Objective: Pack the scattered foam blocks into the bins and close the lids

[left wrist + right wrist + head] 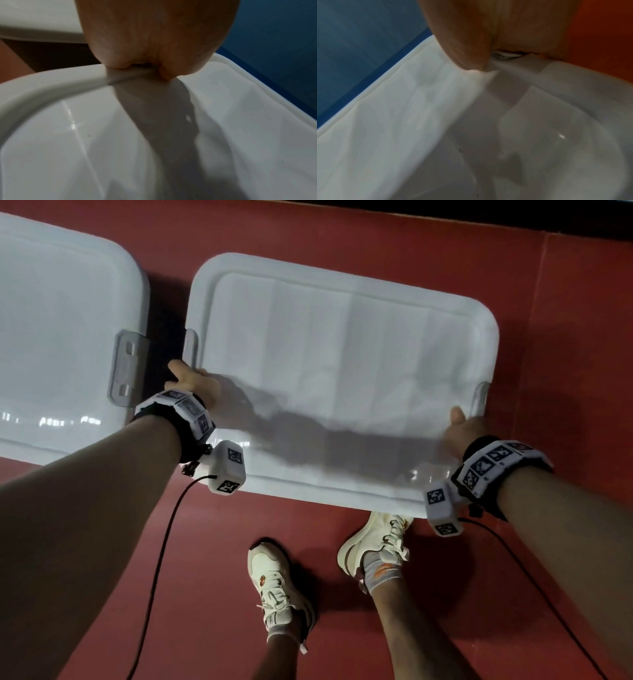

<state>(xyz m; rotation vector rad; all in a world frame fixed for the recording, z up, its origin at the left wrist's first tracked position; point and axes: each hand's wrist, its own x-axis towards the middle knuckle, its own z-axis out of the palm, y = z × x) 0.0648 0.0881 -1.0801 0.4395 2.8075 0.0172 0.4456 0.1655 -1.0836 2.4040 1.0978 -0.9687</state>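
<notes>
A white lid [342, 364] covers the right-hand bin on the red floor. My left hand [191, 381] grips its left edge just below a grey latch [191, 344], thumb on top. My right hand [462, 426] grips the right edge beside the other latch [481, 398]. In the left wrist view the left hand [154, 33] bears on the lid's raised rim [51, 83], fingers hidden over the edge. The right wrist view has the right hand [496, 27] on the lid [436, 121] the same way. A second lidded white bin [61, 337] stands to the left. No foam blocks show.
My feet in pale sneakers [274, 583] stand on the red floor [205, 542] just in front of the bin. A narrow dark gap [164, 313] separates the two bins. The left bin's grey latch [125, 368] faces that gap. Wrist cables trail down.
</notes>
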